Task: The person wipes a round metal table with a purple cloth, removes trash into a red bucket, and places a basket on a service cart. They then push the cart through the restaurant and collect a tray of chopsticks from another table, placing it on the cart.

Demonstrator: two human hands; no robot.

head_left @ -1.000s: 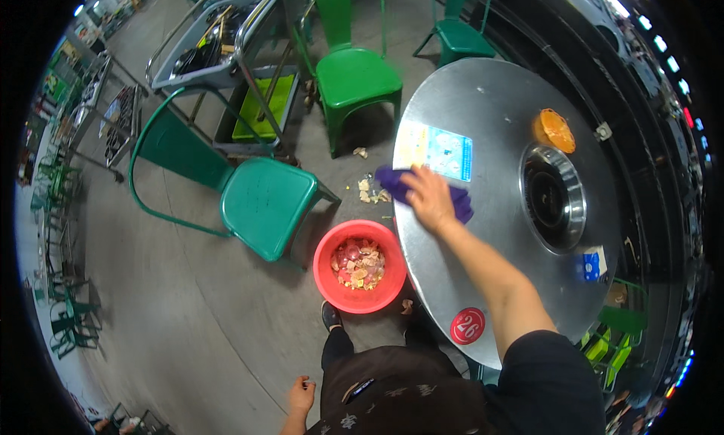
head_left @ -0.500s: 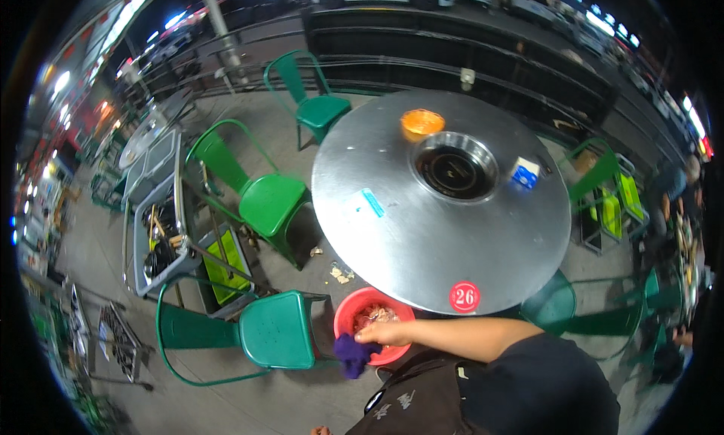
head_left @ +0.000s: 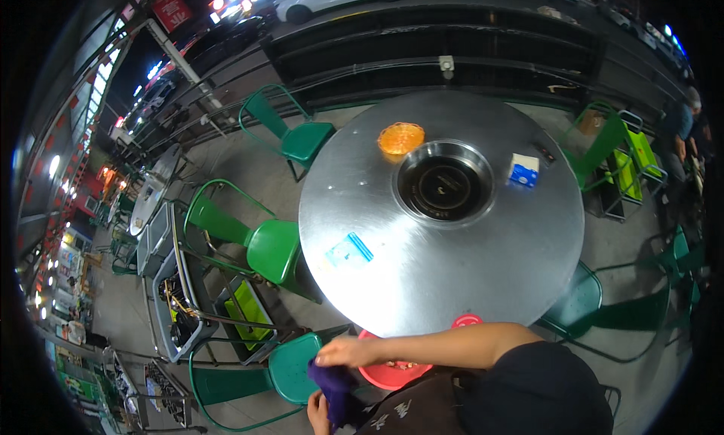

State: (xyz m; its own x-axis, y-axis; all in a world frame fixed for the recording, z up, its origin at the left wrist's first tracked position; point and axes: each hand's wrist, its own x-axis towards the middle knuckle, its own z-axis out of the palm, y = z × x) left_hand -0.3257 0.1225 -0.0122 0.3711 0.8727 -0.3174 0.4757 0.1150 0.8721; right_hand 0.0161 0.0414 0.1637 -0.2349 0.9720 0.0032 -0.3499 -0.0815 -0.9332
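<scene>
A purple cloth [head_left: 329, 386] hangs bunched at the near edge of the view, beside the round steel table [head_left: 452, 273]. My right hand [head_left: 348, 352] grips its top, its arm reaching across from the right. Lower down, my left hand [head_left: 319, 415] is closed against the cloth's left side; part of its fingers is hidden. Just right of the cloth, partly under my right forearm, stands a red bucket [head_left: 388, 376] with scraps in it. A teal metal chair [head_left: 292, 367] is close behind the hands on the left.
On the table are an orange basket [head_left: 401, 139], a recessed round burner [head_left: 443, 186], a blue-and-white packet [head_left: 524, 171] and a clear bag with a blue strip [head_left: 351, 250]. Green chairs [head_left: 273, 248] surround it. At left stands a cart with grey bins [head_left: 177, 314].
My right hand has moved left with the purple cloth, away from over the bucket. My left hand has risen into view and met the cloth. The whole view has shifted.
</scene>
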